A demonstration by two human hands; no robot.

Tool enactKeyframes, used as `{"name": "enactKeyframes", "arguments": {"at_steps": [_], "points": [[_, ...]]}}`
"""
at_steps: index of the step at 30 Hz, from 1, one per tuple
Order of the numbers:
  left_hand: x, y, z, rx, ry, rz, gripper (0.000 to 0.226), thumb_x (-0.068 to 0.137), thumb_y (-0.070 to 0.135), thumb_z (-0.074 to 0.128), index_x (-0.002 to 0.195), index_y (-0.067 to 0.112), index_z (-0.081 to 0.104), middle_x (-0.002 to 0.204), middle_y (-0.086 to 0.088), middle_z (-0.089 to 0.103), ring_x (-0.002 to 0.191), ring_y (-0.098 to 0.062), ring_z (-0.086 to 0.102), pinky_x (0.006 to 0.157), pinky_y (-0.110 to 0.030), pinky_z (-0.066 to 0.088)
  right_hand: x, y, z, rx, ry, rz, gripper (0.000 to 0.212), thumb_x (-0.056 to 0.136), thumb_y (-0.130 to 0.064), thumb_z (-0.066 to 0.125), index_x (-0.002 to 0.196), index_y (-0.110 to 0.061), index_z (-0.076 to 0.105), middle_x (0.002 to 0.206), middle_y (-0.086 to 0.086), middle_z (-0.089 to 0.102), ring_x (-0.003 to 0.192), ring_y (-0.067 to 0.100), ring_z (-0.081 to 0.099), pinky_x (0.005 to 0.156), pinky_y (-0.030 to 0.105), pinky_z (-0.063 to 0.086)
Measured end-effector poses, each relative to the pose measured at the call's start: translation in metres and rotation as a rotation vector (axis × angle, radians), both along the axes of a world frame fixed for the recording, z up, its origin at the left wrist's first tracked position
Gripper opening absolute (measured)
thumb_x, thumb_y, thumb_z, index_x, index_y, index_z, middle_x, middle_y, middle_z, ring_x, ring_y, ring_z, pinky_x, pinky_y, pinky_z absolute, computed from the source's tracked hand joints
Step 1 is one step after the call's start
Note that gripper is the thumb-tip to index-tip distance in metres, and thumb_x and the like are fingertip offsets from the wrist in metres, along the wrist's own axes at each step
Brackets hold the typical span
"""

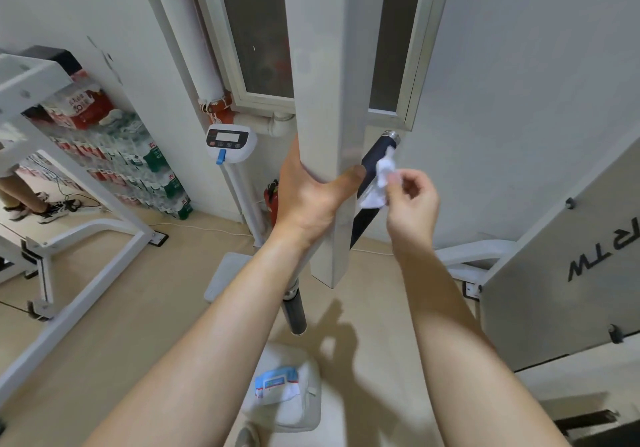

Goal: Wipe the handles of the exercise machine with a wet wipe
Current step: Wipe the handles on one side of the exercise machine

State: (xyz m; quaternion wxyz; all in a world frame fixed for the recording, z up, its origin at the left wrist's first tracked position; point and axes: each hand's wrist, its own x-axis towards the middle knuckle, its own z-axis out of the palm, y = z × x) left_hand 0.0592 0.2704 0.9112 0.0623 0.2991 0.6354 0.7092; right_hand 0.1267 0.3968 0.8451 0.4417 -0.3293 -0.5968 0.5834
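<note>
The left hand [311, 197] grips the post [325, 135]; right-hand fingers [394, 178] pinch the wipe [381, 183] against the handle [372, 166] beside it. Better to wrap the wipe around and stroke lengthwise.

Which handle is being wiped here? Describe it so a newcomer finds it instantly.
Find the white upright post that the left hand grips. Just right of it slants a dark handle with a silver end cap; unlike the dark handle below the post, the right hand presses a white wipe on it.
</note>
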Motion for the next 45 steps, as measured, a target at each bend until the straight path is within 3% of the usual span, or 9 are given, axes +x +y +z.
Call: {"name": "enactKeyframes", "arguments": {"at_steps": [4, 12, 18, 23, 28, 32, 36, 39, 45], "points": [[0.002, 0.001, 0.0, 0.003, 0.0, 0.002, 0.047, 0.064, 0.038, 0.078, 0.108, 0.03, 0.063, 0.102, 0.002, 0.072, 0.098, -0.017, 0.07, 0.087, -0.041, 0.06, -0.027, 0.033, 0.011, -0.283, 0.161, -0.069, 0.012, 0.096, -0.008, 0.057, 0.099, -0.02, 0.058, 0.103, 0.006, 0.063, 0.083, 0.015, 0.064, 0.074, 0.025, 0.057], [-0.001, 0.004, -0.006, 0.033, -0.032, 0.011, 0.051, 0.063, 0.035, 0.08, 0.108, 0.019, 0.065, 0.098, -0.003, 0.072, 0.096, -0.027, 0.07, 0.087, -0.054, 0.059, -0.013, -0.01, -0.011, -0.255, 0.166, 0.246, 0.023, 0.098, 0.005, 0.045, 0.089, -0.015, 0.051, 0.068, -0.002, 0.05, 0.057, 0.008, 0.047, 0.064, 0.024, 0.042], [-0.007, 0.003, -0.009, 0.033, -0.055, 0.003, 0.06, 0.064, 0.034, 0.082, 0.115, 0.008, 0.064, 0.103, -0.009, 0.071, 0.101, -0.035, 0.069, 0.092, -0.057, 0.057, -0.014, 0.004, -0.022, -0.752, 0.462, 0.478, 0.018, 0.101, 0.005, 0.039, 0.094, -0.008, 0.05, 0.074, 0.004, 0.048, 0.061, 0.012, 0.045, 0.063, 0.022, 0.041], [-0.001, 0.005, -0.01, 0.033, -0.075, -0.004, 0.057, 0.065, 0.032, 0.082, 0.115, 0.009, 0.065, 0.105, -0.015, 0.072, 0.103, -0.04, 0.069, 0.09, -0.068, 0.054, -0.053, 0.035, -0.009, -0.858, 0.458, 0.297, 0.033, 0.092, 0.01, 0.034, 0.108, -0.005, 0.058, 0.101, 0.017, 0.064, 0.094, 0.033, 0.062, 0.097, 0.042, 0.051], [0.004, 0.007, -0.011, 0.019, -0.13, -0.008, 0.047, 0.062, 0.03, 0.082, 0.104, 0.015, 0.066, 0.091, -0.003, 0.07, 0.09, -0.03, 0.068, 0.087, -0.064, 0.055, -0.028, 0.005, -0.01, -0.764, 0.324, 0.459, 0.037, 0.075, 0.012, 0.025, 0.085, -0.008, 0.055, 0.062, 0.005, 0.044, 0.048, 0.013, 0.033, 0.046, 0.021, 0.026], [0.005, 0.003, -0.01, -0.027, -0.124, 0.014, 0.041, 0.061, 0.035, 0.082, 0.098, 0.027, 0.067, 0.091, 0.0, 0.071, 0.094, -0.034, 0.07, 0.086, -0.065, 0.056, 0.003, -0.002, 0.013, -0.452, 0.19, 0.413, 0.023, 0.067, 0.007, 0.03, 0.061, -0.012, 0.04, 0.053, 0.005, 0.04, 0.047, 0.016, 0.03, 0.049, 0.029, 0.018], [0.007, -0.003, -0.007, -0.031, -0.051, -0.022, 0.039, 0.065, 0.033, 0.081, 0.1, 0.026, 0.068, 0.093, 0.001, 0.072, 0.097, -0.032, 0.07, 0.089, -0.063, 0.056, -0.008, 0.026, 0.051, 0.179, -0.195, 0.084, 0.015, 0.091, -0.02, 0.052, 0.087, -0.017, 0.067, 0.076, -0.006, 0.065, 0.071, 0.008, 0.061, 0.066, 0.028, 0.049], [0.009, -0.007, -0.003, -0.042, -0.014, -0.038, 0.037, 0.066, 0.029, 0.078, 0.101, 0.027, 0.068, 0.096, 0.001, 0.075, 0.097, -0.024, 0.073, 0.088, -0.051, 0.06, -0.023, 0.027, 0.06, 0.506, -0.503, 0.117, 0.023, 0.095, -0.024, 0.053, 0.092, -0.012, 0.072, 0.086, 0.002, 0.071, 0.084, 0.019, 0.064, 0.066, 0.027, 0.044], [0.017, -0.022, 0.014, -0.16, -0.037, -0.058, 0.03, 0.08, 0.017, 0.085, 0.106, 0.012, 0.069, 0.086, 0.012, 0.075, 0.08, 0.002, 0.071, 0.072, -0.018, 0.056, 0.012, -0.002, 0.049, 0.33, -0.473, 0.574, 0.027, 0.097, -0.018, 0.058, 0.071, -0.021, 0.064, 0.054, -0.015, 0.055, 0.054, 0.007, 0.048, 0.056, 0.021, 0.038]]}}
